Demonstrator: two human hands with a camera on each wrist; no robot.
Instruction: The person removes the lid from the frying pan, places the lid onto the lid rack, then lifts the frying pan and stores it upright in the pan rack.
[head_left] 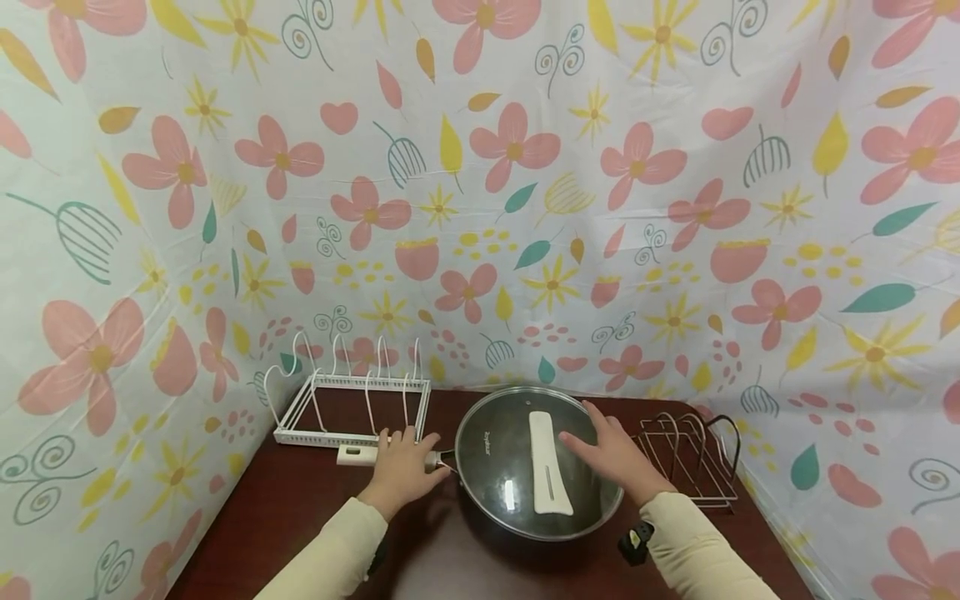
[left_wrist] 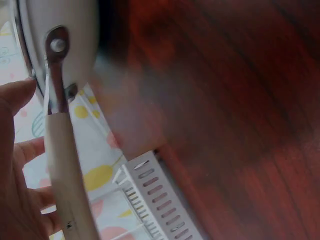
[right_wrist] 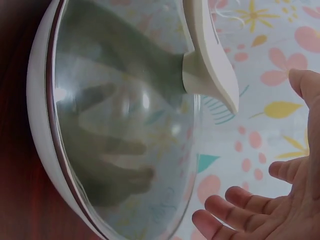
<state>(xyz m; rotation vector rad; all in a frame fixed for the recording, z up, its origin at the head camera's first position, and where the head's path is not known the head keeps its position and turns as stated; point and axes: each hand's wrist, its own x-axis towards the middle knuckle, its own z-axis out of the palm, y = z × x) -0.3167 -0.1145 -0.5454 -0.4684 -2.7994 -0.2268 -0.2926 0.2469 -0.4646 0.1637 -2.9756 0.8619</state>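
Note:
A frying pan (right_wrist: 37, 100) with a pale outer wall sits on the table, covered by a glass lid (head_left: 491, 492) with a long cream handle (head_left: 550, 471) standing on top. The pan's cream handle (head_left: 354, 455) points left. Over this handle lies my left hand (head_left: 401, 473), fingers spread; the left wrist view has the fingertips (left_wrist: 32, 149) behind the handle, and contact is unclear. My right hand (head_left: 618, 457) hovers above the lid's right side, fingers apart and holding nothing. In the right wrist view, a gap separates its fingers (right_wrist: 235, 210) from the lid handle.
Behind the pan handle stands a white wire rack (head_left: 345, 382) with upright loops. A dark brown wire rack (head_left: 723, 475) is on the right, partly hidden by my right hand and arm. Flower-patterned cloth (head_left: 480, 208) hangs behind the dark red table (head_left: 255, 508).

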